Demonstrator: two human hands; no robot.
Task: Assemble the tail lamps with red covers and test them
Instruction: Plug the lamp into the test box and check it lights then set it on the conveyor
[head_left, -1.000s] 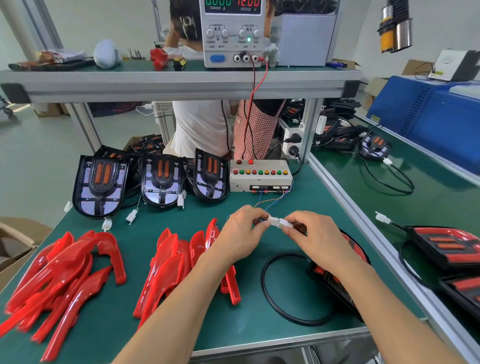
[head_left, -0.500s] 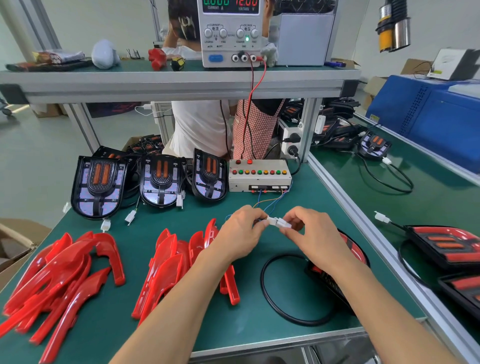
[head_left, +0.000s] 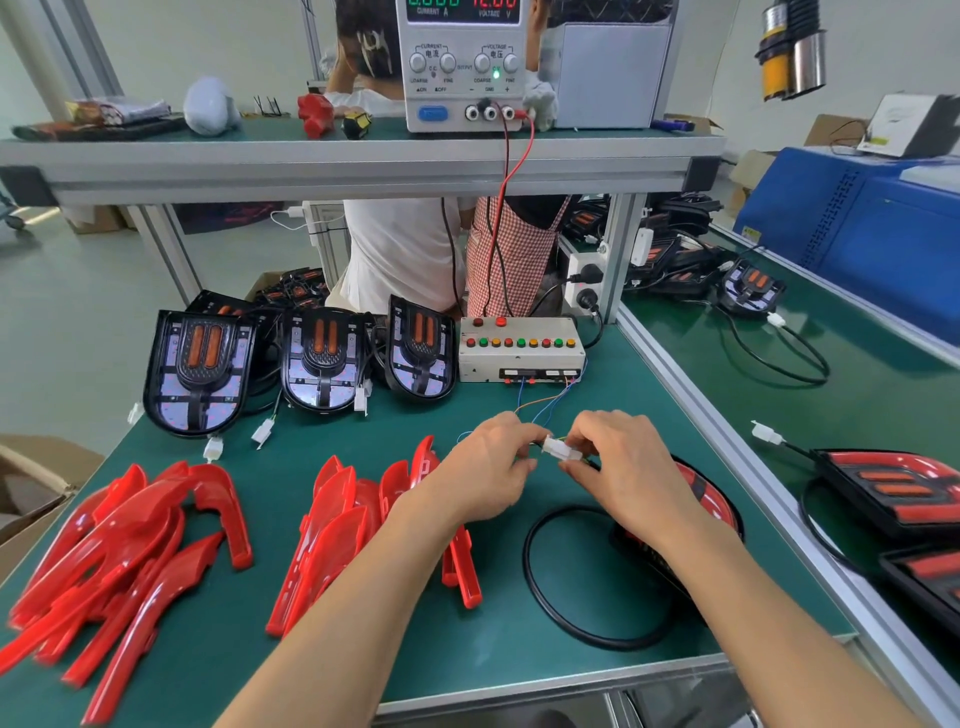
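Observation:
My left hand and my right hand meet over the green bench and pinch a white plug connector between them. Thin coloured wires run from it back to the beige test box with its row of buttons. Under my right wrist lies a tail lamp with a red cover, and its black cable loops in front. Loose red covers lie left of my left arm. Several uncovered lamps lean at the back.
A bigger pile of red covers fills the left front. A power supply stands on the upper shelf, red and black leads dropping down. A person stands behind the bench. Finished lamps lie on the right bench. A cardboard box sits left.
Both hands have stayed at the same spot with the white connector between them. The fingers have closed in a little on it.

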